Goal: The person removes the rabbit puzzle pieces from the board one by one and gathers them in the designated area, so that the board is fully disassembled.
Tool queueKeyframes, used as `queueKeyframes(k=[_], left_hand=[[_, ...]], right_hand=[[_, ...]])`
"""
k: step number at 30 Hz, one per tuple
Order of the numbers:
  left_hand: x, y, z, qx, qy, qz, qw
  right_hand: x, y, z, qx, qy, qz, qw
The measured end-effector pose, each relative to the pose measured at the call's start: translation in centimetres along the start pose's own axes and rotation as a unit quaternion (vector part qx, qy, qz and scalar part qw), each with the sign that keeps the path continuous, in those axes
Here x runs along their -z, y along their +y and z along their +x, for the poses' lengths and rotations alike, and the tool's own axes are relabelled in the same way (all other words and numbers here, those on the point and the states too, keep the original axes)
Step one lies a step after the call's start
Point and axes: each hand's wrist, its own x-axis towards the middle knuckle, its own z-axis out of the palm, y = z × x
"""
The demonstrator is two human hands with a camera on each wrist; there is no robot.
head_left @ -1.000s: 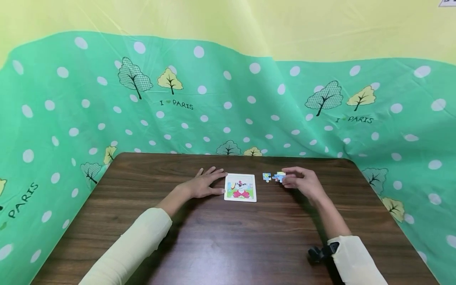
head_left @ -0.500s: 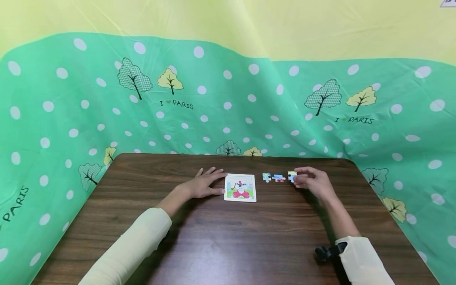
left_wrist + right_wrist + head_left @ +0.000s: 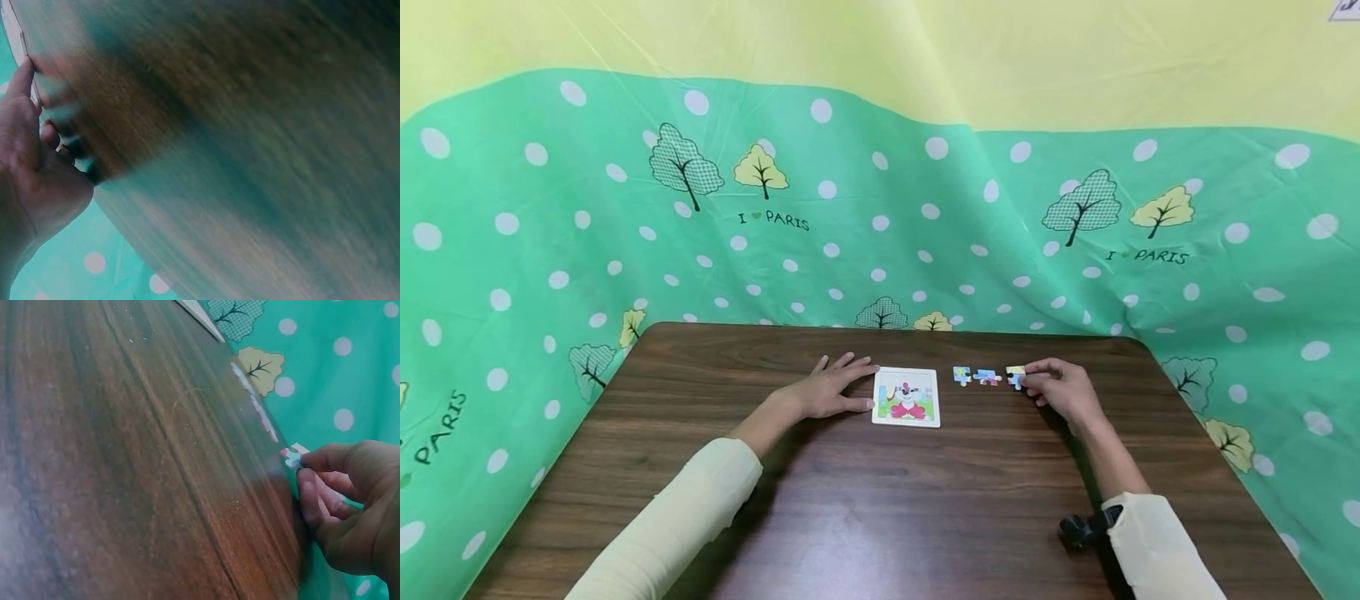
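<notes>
In the head view my left hand (image 3: 827,389) lies on the table with fingers spread, touching the left edge of a square white-framed puzzle board (image 3: 906,421) with a cartoon animal in red. My right hand (image 3: 1063,390) pinches a yellow and blue jigsaw piece (image 3: 1015,377) between thumb and fingers. The right wrist view shows that pinched piece (image 3: 292,460) tilted at the fingertips. Two more jigsaw pieces lie between board and hand: a blue and yellow piece (image 3: 962,376) and a blue and pink piece (image 3: 987,377). Only a sliver of the board (image 3: 14,28) shows beside my left hand (image 3: 44,169) in the left wrist view.
The dark wooden table (image 3: 880,508) has rounded far corners. Behind it hangs a green and yellow cloth (image 3: 880,192) with dots and printed trees. A black strapped device (image 3: 1086,527) sits at my right sleeve cuff.
My right hand has moved right with its jigsaw piece, leaving the blue and pink piece fully visible on the table. Lately it has shifted only slightly. The left hand and board have stayed put.
</notes>
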Motion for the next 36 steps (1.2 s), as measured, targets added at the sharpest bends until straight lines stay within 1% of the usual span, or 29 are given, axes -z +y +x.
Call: queueKeyframes(k=[6,15,19,27,36], left_hand=[[-0.27,-0.50,0.37,0.000,0.000,0.005,1.0000],[-0.31,-0.60,0.42,-0.001,0.000,0.004,1.0000],[-0.29,-0.51,0.32,0.000,0.002,0.003,1.0000],[-0.37,-0.47,0.27,0.002,-0.002,0.005,1.0000],[-0.14,-0.12,0.06,-0.001,0.003,0.003,1.0000]], right_hand=[[-0.43,0.12,0.13,-0.007,0.016,-0.038,0.9991],[-0.86,-0.44,-0.19,-0.017,0.038,-0.068,0.9968],[-0.99,-0.52,-0.30,-0.013,0.048,-0.070,0.9963],[-0.97,-0.24,-0.35,-0.014,0.044,-0.066,0.9967],[-0.97,-0.25,-0.46,-0.006,0.062,-0.052,0.9967]])
